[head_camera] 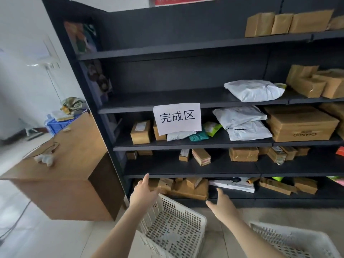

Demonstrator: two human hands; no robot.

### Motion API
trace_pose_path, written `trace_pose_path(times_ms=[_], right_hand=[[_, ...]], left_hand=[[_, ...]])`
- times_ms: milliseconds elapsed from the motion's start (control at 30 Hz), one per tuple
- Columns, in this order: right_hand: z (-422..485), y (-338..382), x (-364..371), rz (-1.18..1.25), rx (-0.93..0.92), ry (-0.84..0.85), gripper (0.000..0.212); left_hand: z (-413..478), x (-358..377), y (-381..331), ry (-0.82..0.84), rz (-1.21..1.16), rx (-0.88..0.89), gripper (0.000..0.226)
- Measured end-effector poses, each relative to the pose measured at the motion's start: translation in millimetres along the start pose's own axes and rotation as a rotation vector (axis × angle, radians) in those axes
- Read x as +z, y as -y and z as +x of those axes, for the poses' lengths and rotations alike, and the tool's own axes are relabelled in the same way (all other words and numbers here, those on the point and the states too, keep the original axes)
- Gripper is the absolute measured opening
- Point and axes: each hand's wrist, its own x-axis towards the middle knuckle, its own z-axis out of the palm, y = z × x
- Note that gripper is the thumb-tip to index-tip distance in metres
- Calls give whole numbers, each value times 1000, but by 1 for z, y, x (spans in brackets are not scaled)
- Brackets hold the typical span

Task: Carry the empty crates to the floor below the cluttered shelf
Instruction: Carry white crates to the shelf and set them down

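Observation:
A white perforated crate [173, 228] sits empty on the tiled floor in front of the dark shelf unit [186, 175], below its bottom shelves. A second white crate [290, 241] lies on the floor at the lower right, partly cut off by the frame edge. My left hand [144, 192] hovers above the first crate's far left corner, fingers spread, holding nothing. My right hand [220, 204] is stretched out just right of that crate, fingers apart and empty. Neither hand touches a crate.
The shelf unit holds several cardboard boxes and white mailer bags; a paper sign [177, 118] hangs from a middle shelf. A wooden desk [74, 164] stands at the left against the shelf's side, with a blue crate [57, 124] behind it. Tiled floor [46, 237] lies at the lower left.

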Motion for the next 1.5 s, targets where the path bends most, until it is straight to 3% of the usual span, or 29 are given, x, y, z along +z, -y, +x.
trace_pose_path(times_ms=[267,567,733,967,1500], right_hand=[[104,77,57,-19,21,33,72],[167,99,106,127,356,-128,74],[184,94,127,195,488,-157,76],[216,32,185,239,714,-80,78],[344,-192,465,185,916,-5,84]], left_hand=[[136,-17,49,36,-5,-61,78],[289,18,59,322,161,140,72],[342,37,72,406,246,159,73],[386,101,139,466,298,-10,69],[491,409,373,494,419,-196,80]])
